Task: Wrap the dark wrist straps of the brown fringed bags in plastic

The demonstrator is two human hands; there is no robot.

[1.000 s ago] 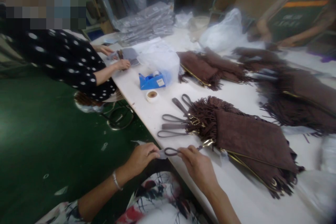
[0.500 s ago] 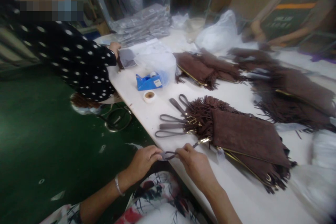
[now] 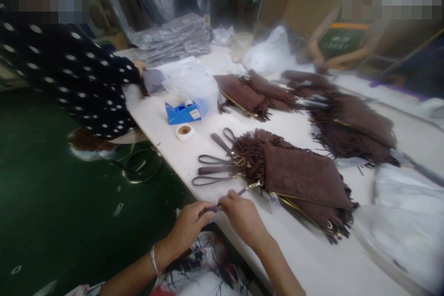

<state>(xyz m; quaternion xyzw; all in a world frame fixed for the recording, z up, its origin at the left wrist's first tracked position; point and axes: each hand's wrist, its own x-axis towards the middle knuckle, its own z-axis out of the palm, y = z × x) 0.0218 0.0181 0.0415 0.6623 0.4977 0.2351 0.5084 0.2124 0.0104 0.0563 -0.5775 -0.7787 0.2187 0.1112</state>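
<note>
At the near edge of the white table (image 3: 194, 145), my left hand (image 3: 190, 224) and my right hand (image 3: 242, 216) meet, both pinched on the dark loop of a wrist strap (image 3: 211, 208). The strap runs by a gold clasp (image 3: 253, 186) to the nearest brown fringed bag (image 3: 301, 178), the top of a small stack. Several other strap loops (image 3: 212, 168) from that stack lie fanned out on the table just beyond my hands.
A blue tape dispenser (image 3: 182, 112) and a tape roll (image 3: 184, 131) sit further along the table. More fringed bags (image 3: 249, 92) (image 3: 350, 122) lie beyond. A person in a dotted top (image 3: 79, 78) works at the left edge; another person's arm (image 3: 333, 58) rests at the back. Clear plastic bags (image 3: 405, 222) lie right.
My hands have closed together along the strap loop, so less of it shows between them. The view has shifted, and the dotted-top person's hand has drawn back toward the table's far corner.
</note>
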